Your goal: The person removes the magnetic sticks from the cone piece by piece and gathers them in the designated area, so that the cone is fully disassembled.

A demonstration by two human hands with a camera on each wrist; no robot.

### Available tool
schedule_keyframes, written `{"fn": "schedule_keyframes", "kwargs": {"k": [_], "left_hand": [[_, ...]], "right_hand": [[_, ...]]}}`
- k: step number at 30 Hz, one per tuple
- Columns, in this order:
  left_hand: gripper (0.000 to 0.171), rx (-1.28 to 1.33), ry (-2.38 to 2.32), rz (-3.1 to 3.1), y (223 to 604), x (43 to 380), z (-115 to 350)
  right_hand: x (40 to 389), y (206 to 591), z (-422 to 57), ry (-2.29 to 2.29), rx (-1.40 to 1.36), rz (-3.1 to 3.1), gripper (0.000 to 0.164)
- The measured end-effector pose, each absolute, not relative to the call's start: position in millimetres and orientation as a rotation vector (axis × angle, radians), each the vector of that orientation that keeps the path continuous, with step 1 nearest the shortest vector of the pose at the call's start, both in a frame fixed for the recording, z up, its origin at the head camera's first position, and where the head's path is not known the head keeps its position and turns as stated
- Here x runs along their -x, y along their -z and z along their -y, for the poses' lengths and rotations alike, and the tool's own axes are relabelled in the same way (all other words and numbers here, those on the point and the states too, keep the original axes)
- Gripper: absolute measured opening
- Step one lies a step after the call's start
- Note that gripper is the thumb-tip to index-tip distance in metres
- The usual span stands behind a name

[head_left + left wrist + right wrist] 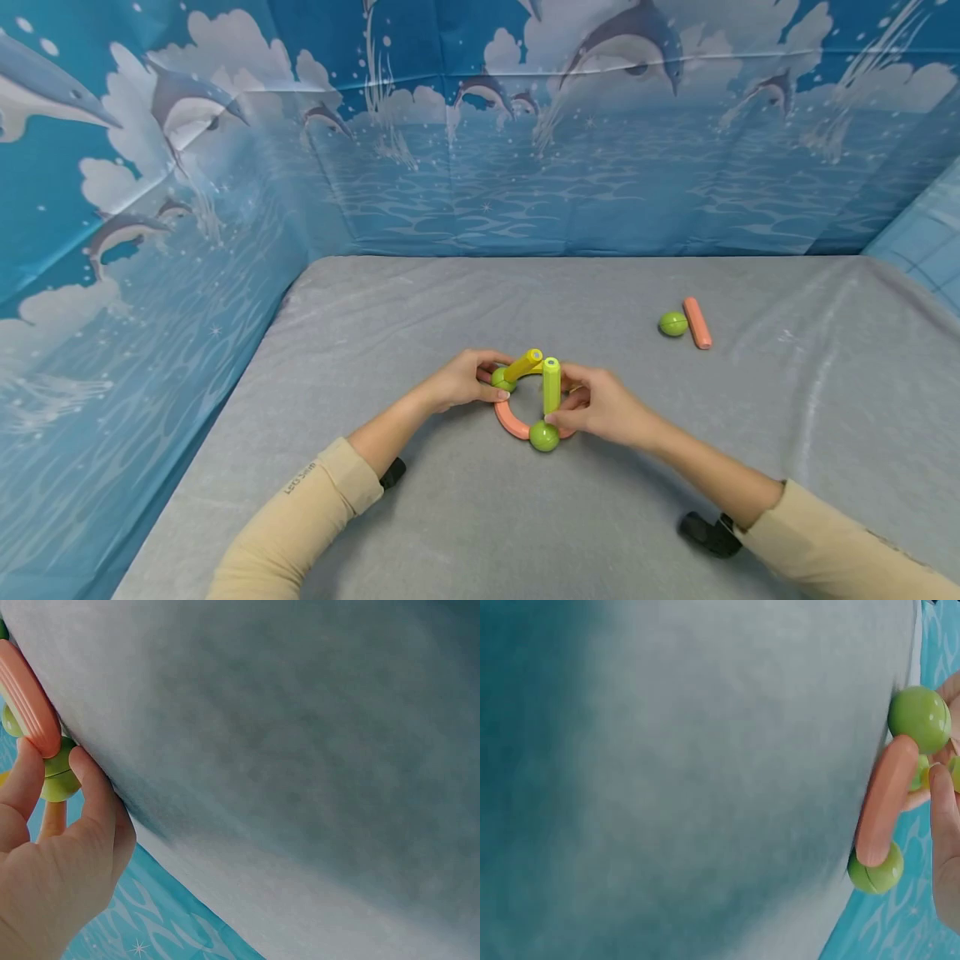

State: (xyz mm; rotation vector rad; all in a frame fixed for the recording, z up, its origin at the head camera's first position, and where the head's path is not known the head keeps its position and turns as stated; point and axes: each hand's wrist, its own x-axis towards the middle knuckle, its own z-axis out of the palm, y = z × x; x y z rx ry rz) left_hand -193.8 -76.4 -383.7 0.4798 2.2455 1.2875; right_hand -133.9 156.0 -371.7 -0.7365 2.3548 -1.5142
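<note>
We see a ring (512, 421) of smooth, curved pieces and round green balls (544, 437) on soft grey cloth (480, 525); at its left edge the left hand (463, 383) grips one ball, while opposite, the right hand (611, 407) pinches a straight lime rod (551, 386) (a yellow rod (523, 365) leans nearby).

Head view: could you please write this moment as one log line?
left hand: grips green ball; right hand: holds green stick; farther off: orange stick, loose ball
</note>
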Motion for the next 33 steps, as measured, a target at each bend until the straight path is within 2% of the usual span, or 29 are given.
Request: {"fn": "schedule_keyframes", "kwargs": {"k": [23, 33], "left_hand": [[0.05, -0.462, -1.282, -2.245, 384.4, 193.5, 76.5], [0.05, -0.455, -1.278, -2.248, 383.8, 193.3, 76.6]], "right_hand": [[140.5, 340.0, -201.9, 1.546, 0.388, -2.45, 0.043], [144.7, 328.0, -228.2, 1.433, 0.234, -2.569, 0.052]]}}
